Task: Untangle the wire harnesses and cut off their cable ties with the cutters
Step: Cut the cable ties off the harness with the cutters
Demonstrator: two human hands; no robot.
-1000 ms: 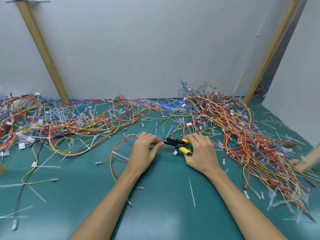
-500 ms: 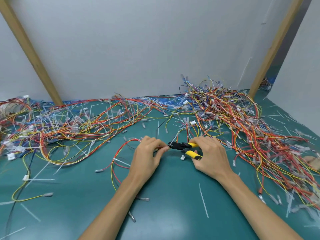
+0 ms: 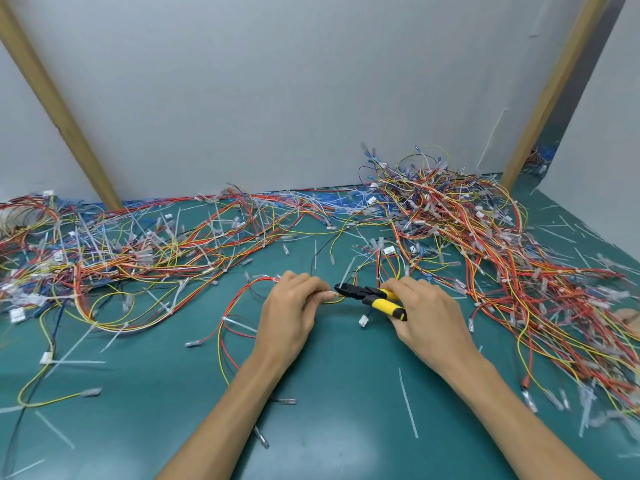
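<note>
Red-yellow wire harness point(image 3: 242, 299), looped, tangled

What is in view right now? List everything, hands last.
mat: one, green, underneath everything.
cutters: one, yellow and black, centre.
held harness: one, red and yellow, beside the cutters' tip.
left harness spread: one, mixed colours, far left.
right harness pile: one, mixed colours, far right.
cut cable ties: many, white, scattered on mat.
wooden posts: two, tan, against wall.
left hand: one, pinches held harness.
right hand: one, grips cutters.
</note>
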